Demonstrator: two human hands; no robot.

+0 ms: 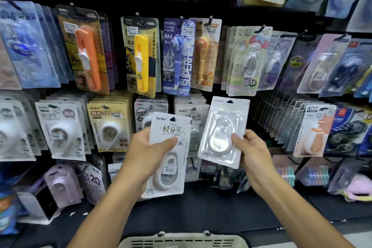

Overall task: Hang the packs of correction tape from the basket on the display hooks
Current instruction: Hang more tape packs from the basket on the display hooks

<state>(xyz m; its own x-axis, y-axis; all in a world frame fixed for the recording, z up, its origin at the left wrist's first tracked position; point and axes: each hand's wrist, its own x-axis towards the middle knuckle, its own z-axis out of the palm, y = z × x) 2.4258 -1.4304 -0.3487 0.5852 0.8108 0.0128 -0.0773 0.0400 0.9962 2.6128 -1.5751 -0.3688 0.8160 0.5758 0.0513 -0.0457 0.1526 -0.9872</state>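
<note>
We hold two packs of correction tape before the display wall. Our left hand (145,153) grips a white pack (168,157), printed face toward us, thumb curled across its front. Our right hand (252,153) pinches a second pack (222,133) by its right edge, tilted toward one o'clock. The two packs sit just beside each other. The basket (183,240) lies at six o'clock; filled display hooks (209,21) run at twelve o'clock.

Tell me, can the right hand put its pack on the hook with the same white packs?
Probably yes. The right hand pinches its white pack right beside the matching hanging packs, hang hole on top, and nothing stands between them. The hook itself is hidden.
</note>
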